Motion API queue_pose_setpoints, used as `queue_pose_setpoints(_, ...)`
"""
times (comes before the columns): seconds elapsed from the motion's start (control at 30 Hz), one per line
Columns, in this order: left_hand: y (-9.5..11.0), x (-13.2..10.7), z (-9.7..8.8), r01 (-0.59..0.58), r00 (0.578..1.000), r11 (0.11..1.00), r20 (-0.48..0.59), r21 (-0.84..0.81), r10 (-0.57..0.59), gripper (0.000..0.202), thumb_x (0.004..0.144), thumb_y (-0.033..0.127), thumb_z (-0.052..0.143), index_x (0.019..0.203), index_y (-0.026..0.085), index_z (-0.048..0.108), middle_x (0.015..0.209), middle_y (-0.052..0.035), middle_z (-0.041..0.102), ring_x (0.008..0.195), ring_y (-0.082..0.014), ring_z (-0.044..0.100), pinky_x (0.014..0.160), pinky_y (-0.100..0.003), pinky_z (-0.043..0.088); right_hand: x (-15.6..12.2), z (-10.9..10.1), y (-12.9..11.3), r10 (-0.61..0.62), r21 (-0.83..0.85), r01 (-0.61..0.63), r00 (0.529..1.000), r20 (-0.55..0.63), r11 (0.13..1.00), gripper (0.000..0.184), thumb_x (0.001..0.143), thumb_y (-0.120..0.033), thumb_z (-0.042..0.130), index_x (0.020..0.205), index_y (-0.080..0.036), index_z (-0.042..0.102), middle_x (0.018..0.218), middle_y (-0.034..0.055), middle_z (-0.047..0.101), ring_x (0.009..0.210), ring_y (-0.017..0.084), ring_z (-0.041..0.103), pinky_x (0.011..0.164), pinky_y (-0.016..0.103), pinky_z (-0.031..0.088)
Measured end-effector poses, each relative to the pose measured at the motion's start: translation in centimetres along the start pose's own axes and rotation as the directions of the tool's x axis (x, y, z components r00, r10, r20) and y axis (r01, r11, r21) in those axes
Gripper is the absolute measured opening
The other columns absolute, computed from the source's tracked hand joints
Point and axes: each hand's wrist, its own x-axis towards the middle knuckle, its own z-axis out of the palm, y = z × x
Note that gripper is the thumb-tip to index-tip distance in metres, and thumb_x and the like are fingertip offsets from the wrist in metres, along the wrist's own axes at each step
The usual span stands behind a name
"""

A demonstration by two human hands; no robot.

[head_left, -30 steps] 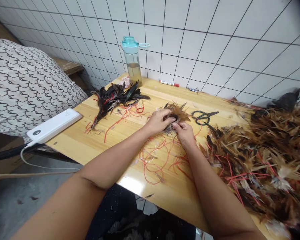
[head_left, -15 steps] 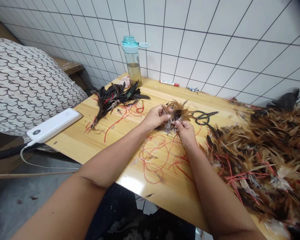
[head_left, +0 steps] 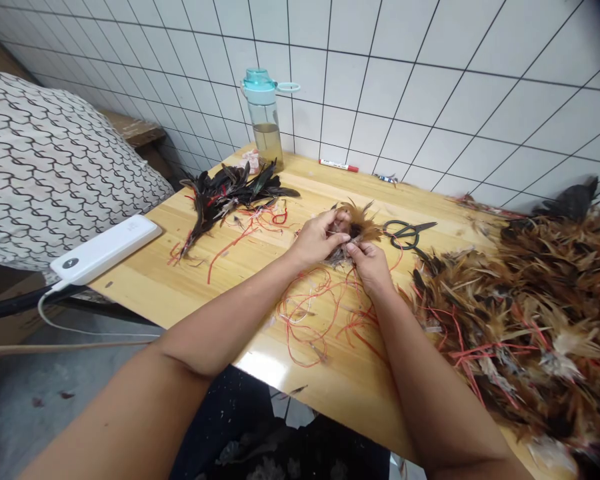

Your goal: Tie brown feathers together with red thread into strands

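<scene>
A small bunch of brown feathers [head_left: 364,223] with grey fluffy ends is between my two hands over the table. My left hand [head_left: 323,239] is closed on its left side, thumb toward the middle of the bunch. My right hand [head_left: 371,265] pinches at the lower fluffy ends; exactly what lies between its fingertips is too small to make out. Loose red string [head_left: 314,320] lies tangled on the wood below both hands. Black-handled scissors [head_left: 408,233] rest just to the right of the feathers.
A large heap of brown feathers [head_left: 535,307] with red strings covers the table's right side. Dark feathers [head_left: 230,190] lie at the left, a water bottle [head_left: 266,127] behind them. A red marker [head_left: 339,165] lies by the tiled wall. A white power bank [head_left: 111,247] sits at the left edge.
My left hand has shifted slightly right and its fingers have curled further over the feathers, its thumb now nearer my right fingertips. The right hand has barely moved.
</scene>
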Motion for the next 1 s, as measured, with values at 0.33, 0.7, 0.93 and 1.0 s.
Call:
queue_pose_setpoints(0.33,-1.0,1.3,-3.3,0.201,0.98,0.98,0.021,-0.016,-0.2,0.03,0.07,0.013,0.064,0.099,0.013,0.063,0.093,-0.004,0.068,0.079,-0.0114,0.061,0.08,-0.027,0.048,0.5,-0.3,0.0,0.023,0.193,0.011,0.984,-0.174,0.981,0.042,0.063,-0.059,0.072,0.071,-0.019,0.062,0.062,-0.0023,0.055,0.052,0.007,0.04,0.05,0.023,0.032)
queue_pose_setpoints(0.7,0.1,1.4,-6.2,-0.039,0.992,0.782,0.117,0.622,-0.043,0.017,0.074,0.023,0.062,0.086,0.017,0.071,0.093,-0.0054,0.067,0.091,-0.0188,0.059,0.088,-0.034,0.046,0.3,-0.1,0.2,-0.006,0.074,0.02,0.982,-0.191,0.997,0.042,0.066,-0.06,0.069,0.07,-0.019,0.062,0.062,-0.0011,0.057,0.053,0.009,0.043,0.054,0.026,0.036)
queue_pose_setpoints(0.93,-0.8,1.3,-5.0,-0.133,0.977,0.693,0.21,0.708,-0.027,0.011,0.074,0.018,0.059,0.078,0.017,0.069,0.081,-0.0054,0.061,0.081,-0.0183,0.056,0.08,-0.031,0.044,0.2,-0.2,0.0,-0.017,0.004,0.018,0.986,-0.167,1.0,0.041,0.069,-0.06,0.065,0.072,-0.019,0.063,0.063,-0.001,0.057,0.056,0.011,0.045,0.058,0.028,0.037)
queue_pose_setpoints(1.0,-0.6,1.3,-4.9,-0.069,0.99,0.761,0.138,0.645,-0.027,0.009,0.076,0.02,0.058,0.074,0.016,0.066,0.075,-0.003,0.058,0.073,-0.0152,0.053,0.073,-0.029,0.042,0.2,-0.2,0.0,-0.017,-0.014,0.015,0.987,-0.162,1.0,0.04,0.069,-0.059,0.064,0.072,-0.019,0.063,0.064,-0.0009,0.057,0.057,0.012,0.046,0.059,0.029,0.038)
